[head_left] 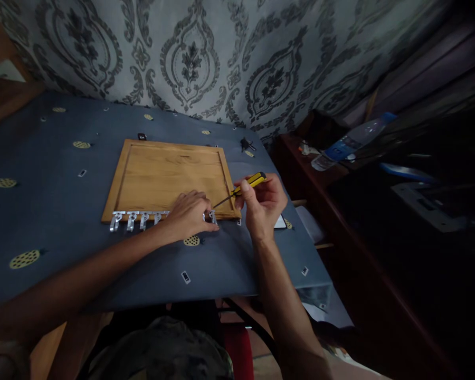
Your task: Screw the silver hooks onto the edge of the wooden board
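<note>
A framed wooden board lies flat on the blue tablecloth. Along its near edge runs a metal hook rail with several silver hooks hanging over the side. My left hand presses on the rail's right part, its fingers closed around the area by the rightmost hook and covering some of the rail. In my right hand is a yellow and black screwdriver, gripped by its handle. Its shaft slants down to the left, with the tip close to the rightmost hook. Any screw there is too small to make out.
The tablecloth carries a pineapple print. A small black object lies beyond the board's far right corner. A white-edged flat object is partly behind my right wrist. To the right, a water bottle stands on a dark red desk.
</note>
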Motion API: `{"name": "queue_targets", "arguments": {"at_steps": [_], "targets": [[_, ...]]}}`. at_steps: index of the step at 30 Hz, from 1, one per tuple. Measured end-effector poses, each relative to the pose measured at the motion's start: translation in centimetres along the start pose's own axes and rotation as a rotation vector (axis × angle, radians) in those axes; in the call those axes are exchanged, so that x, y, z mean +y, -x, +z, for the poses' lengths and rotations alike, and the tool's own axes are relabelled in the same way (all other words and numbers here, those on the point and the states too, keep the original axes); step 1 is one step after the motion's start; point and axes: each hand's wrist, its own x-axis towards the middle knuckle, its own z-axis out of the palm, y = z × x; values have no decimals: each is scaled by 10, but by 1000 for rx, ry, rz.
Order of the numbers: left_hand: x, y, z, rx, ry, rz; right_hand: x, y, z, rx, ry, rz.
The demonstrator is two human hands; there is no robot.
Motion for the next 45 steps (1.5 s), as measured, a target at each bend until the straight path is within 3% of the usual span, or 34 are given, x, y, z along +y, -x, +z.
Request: {"name": "queue_targets", "arguments": {"at_steps": [5,23,31,45], "targets": [[0,0,-1,-16,-23,-8,2,4,-1,-93,-20,63],[-4,-1,3,22,-7,24,4,4,0,-88,-5,68],[-1,0,0,5,-1,-3,1,3,-12,-217,-21,106],[-1,0,1,-6,-5,1,1,2,-1,-146,-42,74]]}}
